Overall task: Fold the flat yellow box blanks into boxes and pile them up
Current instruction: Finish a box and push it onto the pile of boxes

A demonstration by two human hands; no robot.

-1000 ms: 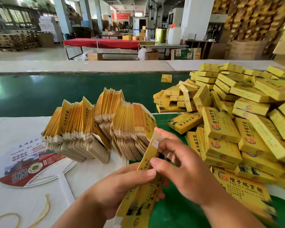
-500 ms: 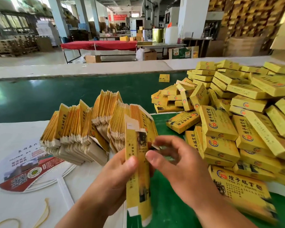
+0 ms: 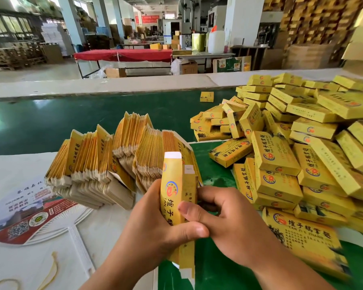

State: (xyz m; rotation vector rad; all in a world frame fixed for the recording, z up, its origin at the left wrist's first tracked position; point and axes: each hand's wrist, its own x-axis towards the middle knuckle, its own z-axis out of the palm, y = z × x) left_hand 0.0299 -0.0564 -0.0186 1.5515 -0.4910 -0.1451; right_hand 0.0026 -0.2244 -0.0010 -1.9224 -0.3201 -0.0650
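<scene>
Blank [image 3: 177,191] held upright over the table's [image 3: 29,126] near edge — partly opened, white flaps at top and bottom. Behind it, fanned flat blanks [image 3: 105,162] stand on white sheeting; to the right, a heap of folded boxes [image 3: 298,143] crowds the green surface. A printed fan [image 3: 29,216] with a QR code lies at left, a rubber band [image 3: 50,271] nearer. Box faces read "TAN ZI" beneath Chinese characters. Left hand [image 3: 155,225] grips the blank's lower half, thumb across its front; right hand [image 3: 224,222] curls round its right edge — thumbs nearly touching.
</scene>
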